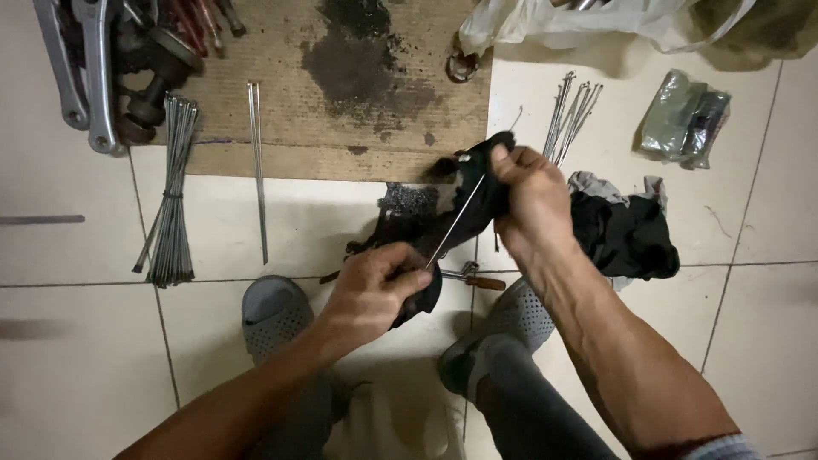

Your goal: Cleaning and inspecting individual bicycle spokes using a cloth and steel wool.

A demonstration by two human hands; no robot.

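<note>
Spoke (455, 223), thin metal, is held at frame centre, wrapped in a black rag (477, 192) — judged so it can be wiped along its length. Left hand (371, 294) is closed on spoke's lower end & rag; right hand (530, 200) is closed, pinching rag round upper end. Spoke bundle (170, 200) lies at 9 o'clock, loose spokes (571, 115) at 1. Plastic bag (588, 21) at 12: contents can't be made out.

Both forearms rise from the bottom edge toward mid-frame. The left hand (372, 294) is clenched low at centre. The right hand (532, 200) sits higher, its fingers (504, 162) pinched.
</note>
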